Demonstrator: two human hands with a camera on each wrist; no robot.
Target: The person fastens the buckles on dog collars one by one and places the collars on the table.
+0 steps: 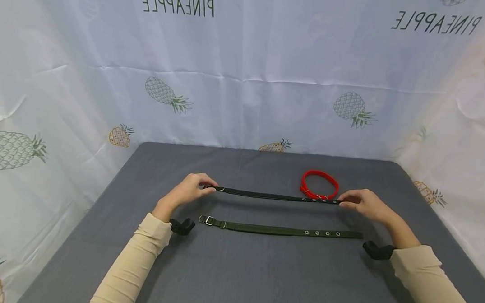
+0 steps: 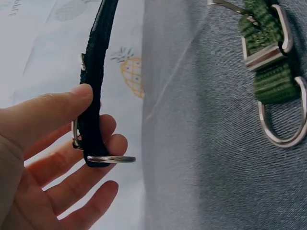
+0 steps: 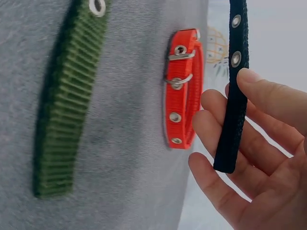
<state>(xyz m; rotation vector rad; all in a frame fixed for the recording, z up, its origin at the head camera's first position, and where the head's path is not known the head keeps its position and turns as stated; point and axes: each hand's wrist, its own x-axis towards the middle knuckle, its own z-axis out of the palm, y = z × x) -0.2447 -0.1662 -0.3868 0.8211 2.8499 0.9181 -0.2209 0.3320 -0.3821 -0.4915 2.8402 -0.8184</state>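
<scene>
A black collar (image 1: 265, 196) is stretched lengthwise above the table between both hands. My left hand (image 1: 190, 188) pinches its buckle end, where a metal ring (image 2: 112, 159) sticks out in the left wrist view. At the other end my right hand (image 1: 366, 205) pinches the strap between thumb and fingers, just below the metal eyelets (image 3: 235, 59). A green collar (image 1: 259, 229) lies straight on the table nearer to me, its buckle to the left. Behind the black strap's right part, a red collar (image 1: 334, 179) rests on the table, fastened into a loop.
The grey cloth-covered table (image 1: 245, 269) spans the front of the view. White curtains with pineapple prints (image 1: 244, 111) stand along its back and both sides. A black wrist device (image 1: 182, 226) is on the left wrist, another (image 1: 378, 250) on the right.
</scene>
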